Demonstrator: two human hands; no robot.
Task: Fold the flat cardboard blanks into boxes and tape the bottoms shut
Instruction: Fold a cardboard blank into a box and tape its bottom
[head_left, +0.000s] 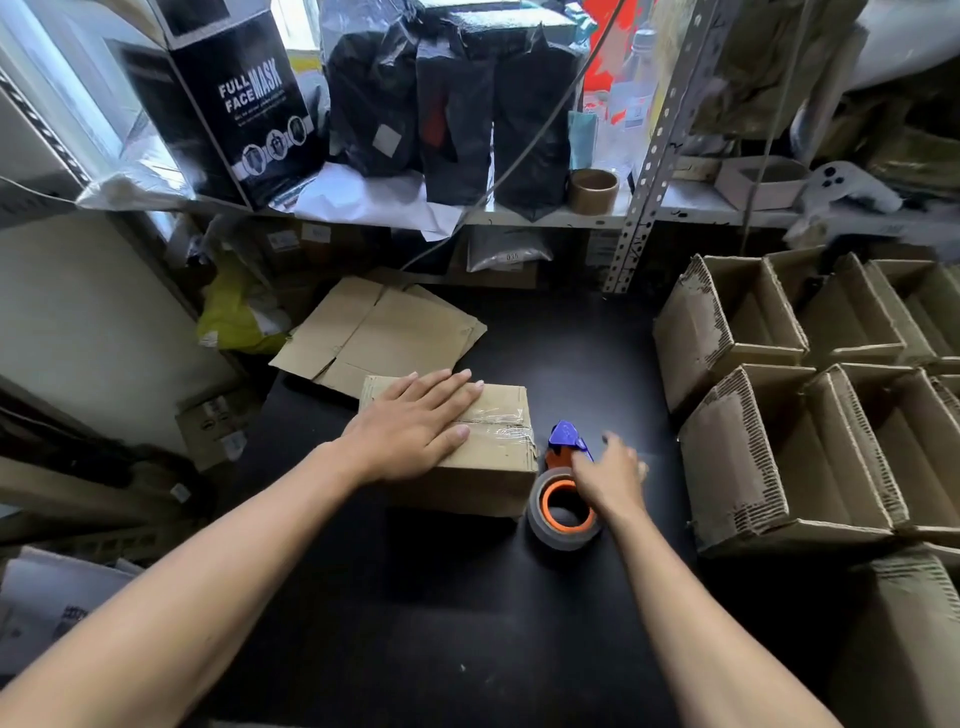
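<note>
Overhead, a cluttered shelf (519, 215) is carrying black bags (452, 104) and a mask carton (244, 104). Below it, the black tabletop (467, 597) is bearing a box (467, 447), its taped seam facing up. The left hand (415, 421) is pressing flat on it, fingers straight. The right hand (608, 473) is lying on the tape dispenser (563, 493) just beside; its grip is too blurred to judge. Flat blanks (379, 332) are lying behind, and folded boxes (810, 395) are crowding the right.

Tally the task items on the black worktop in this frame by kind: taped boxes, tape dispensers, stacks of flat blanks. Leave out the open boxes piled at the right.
Taped box, under the left hand: 1
Tape dispenser, at the right hand: 1
Stack of flat blanks: 1
Total: 3
</note>
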